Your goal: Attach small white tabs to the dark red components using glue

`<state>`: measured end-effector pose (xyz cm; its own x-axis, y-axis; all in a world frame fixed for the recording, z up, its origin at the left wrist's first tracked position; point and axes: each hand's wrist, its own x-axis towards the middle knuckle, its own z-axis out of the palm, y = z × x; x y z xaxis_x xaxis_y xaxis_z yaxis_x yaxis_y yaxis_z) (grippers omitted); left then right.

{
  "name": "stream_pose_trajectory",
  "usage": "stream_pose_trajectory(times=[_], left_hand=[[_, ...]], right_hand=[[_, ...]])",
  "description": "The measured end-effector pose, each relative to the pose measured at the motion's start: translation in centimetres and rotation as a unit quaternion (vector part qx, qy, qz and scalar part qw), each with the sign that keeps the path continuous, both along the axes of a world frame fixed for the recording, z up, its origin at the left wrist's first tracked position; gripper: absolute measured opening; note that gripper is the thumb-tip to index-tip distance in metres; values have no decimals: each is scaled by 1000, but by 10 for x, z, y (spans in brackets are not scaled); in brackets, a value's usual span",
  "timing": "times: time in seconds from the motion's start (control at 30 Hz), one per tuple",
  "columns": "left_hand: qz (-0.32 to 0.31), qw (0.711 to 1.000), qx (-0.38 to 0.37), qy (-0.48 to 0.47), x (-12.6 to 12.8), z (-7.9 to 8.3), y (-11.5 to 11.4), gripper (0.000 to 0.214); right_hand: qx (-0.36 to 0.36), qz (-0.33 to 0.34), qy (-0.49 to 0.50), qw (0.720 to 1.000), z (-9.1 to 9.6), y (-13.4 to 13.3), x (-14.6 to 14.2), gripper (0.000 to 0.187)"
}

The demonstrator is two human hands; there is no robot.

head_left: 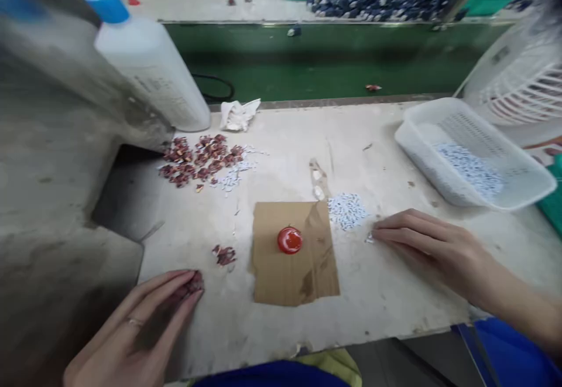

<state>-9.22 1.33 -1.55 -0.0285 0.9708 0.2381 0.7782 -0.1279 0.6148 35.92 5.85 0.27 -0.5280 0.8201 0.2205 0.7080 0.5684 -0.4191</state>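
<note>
Scuffed workbench (386,302), blurred left hand (140,325) half-hiding red bits (196,284), right hand (428,246) flat

Right hand (421,246) beside pellets (346,210) (white).

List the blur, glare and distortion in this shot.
Head view: the white bottle and fan at the edges look smeared and stretched; the left hand is soft; the red round piece carries a small glare spot; the table is sharpest mid-frame, evenly lit.
</note>
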Motion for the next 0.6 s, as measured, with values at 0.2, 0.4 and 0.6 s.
stream_pose_trajectory(times=[0.2, 0.4, 0.6], left_hand=[[-33, 996, 0, 80, 1, 10, 2, 30], [-29, 991, 60, 114, 15, 6, 17, 38], [-90, 974, 85, 192, 36, 1, 39, 34]], right_hand=[[37, -96, 21, 994, -2, -18, -14, 28], [17, -181, 66, 981, -2, -26, -27, 22], [13, -238, 109, 965, -7, -29, -30, 16]])
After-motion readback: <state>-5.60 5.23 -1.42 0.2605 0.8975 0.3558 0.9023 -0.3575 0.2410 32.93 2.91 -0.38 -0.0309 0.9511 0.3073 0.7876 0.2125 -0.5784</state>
